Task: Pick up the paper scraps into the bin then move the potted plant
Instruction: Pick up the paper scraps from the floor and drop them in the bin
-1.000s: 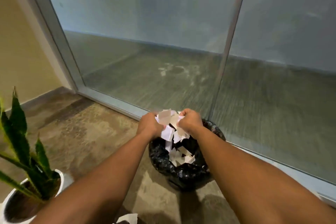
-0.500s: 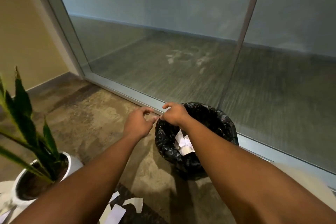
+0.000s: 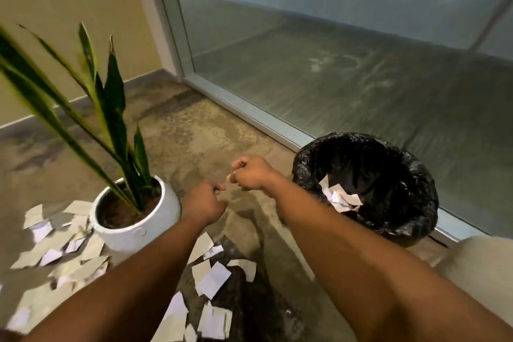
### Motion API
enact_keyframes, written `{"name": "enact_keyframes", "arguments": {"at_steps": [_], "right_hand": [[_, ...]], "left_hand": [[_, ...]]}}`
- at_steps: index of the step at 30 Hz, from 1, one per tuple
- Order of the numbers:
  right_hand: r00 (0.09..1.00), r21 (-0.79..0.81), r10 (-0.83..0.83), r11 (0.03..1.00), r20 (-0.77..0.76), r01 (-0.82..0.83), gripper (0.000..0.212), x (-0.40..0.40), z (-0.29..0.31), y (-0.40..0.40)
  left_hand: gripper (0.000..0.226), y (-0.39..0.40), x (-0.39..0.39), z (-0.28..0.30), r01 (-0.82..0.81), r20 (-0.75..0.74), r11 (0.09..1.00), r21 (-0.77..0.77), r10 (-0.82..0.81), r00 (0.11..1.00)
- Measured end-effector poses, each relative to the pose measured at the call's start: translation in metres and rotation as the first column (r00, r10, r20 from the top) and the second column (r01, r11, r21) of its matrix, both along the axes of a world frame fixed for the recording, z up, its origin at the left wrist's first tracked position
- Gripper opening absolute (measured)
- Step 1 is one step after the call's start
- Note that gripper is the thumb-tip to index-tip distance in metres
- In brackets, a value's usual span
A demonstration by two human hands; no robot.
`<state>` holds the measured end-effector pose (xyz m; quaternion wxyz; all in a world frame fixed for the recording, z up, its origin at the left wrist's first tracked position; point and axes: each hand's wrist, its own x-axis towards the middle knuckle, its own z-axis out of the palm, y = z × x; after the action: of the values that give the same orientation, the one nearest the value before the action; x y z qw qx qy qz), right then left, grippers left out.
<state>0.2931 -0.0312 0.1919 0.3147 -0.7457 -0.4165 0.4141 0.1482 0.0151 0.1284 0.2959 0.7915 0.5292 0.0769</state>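
Note:
A bin [image 3: 416,172] lined with a black bag stands on the floor at the right, with white paper scraps [image 3: 342,198] inside it. A snake plant in a white round pot [image 3: 144,230] stands at the left. More paper scraps lie on the floor around the pot [image 3: 52,254] and under my arms [image 3: 212,277]. My left hand [image 3: 204,204] hovers just right of the pot, fingers curled, holding nothing. My right hand [image 3: 251,175] is a loose fist left of the bin, also holding nothing. The two hands are close together above bare floor.
A glass wall with a pale metal frame [image 3: 241,108] runs behind the bin and plant. A beige wall [image 3: 55,22] meets it in the corner at the left. A pale rounded object [image 3: 477,261] shows at the right edge.
A second ago both hands held a bunch of scraps over the bin; the scraps dropped in. Both hands have since drawn back left, away from the bin, and my view has swung left and down.

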Motion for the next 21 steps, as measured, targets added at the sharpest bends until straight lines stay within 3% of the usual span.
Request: {"name": "enact_keyframes", "arguments": {"at_steps": [4,8,13,17,21], "right_hand": [[0.998,-0.085,0.058,0.995,0.02,-0.057,0.014,-0.028,-0.047,0.008],[0.991,-0.202,0.117,0.974,0.058,-0.103,0.037,-0.051,-0.091,0.006],[0.93,-0.33,0.307,0.916,0.202,-0.23,0.017,-0.074,-0.132,-0.003],[0.858,-0.33,0.42,0.888,0.297,-0.32,0.035,-0.087,-0.155,-0.015],[0.789,-0.345,0.458,0.878,0.41,-0.331,0.029,-0.094,-0.174,-0.024]], "left_hand": [[0.04,0.001,-0.03,-0.034,-0.036,-0.064,0.995,-0.095,0.03,0.998],[0.044,0.0,-0.048,-0.057,-0.002,-0.149,0.983,-0.184,-0.026,0.988],[0.034,-0.006,-0.065,-0.083,0.027,-0.192,0.978,-0.208,-0.068,0.979],[0.074,-0.016,-0.07,-0.1,0.015,-0.325,0.972,-0.235,-0.093,0.941],[0.076,-0.024,-0.073,-0.113,0.061,-0.41,0.99,-0.128,-0.109,0.906]]}}
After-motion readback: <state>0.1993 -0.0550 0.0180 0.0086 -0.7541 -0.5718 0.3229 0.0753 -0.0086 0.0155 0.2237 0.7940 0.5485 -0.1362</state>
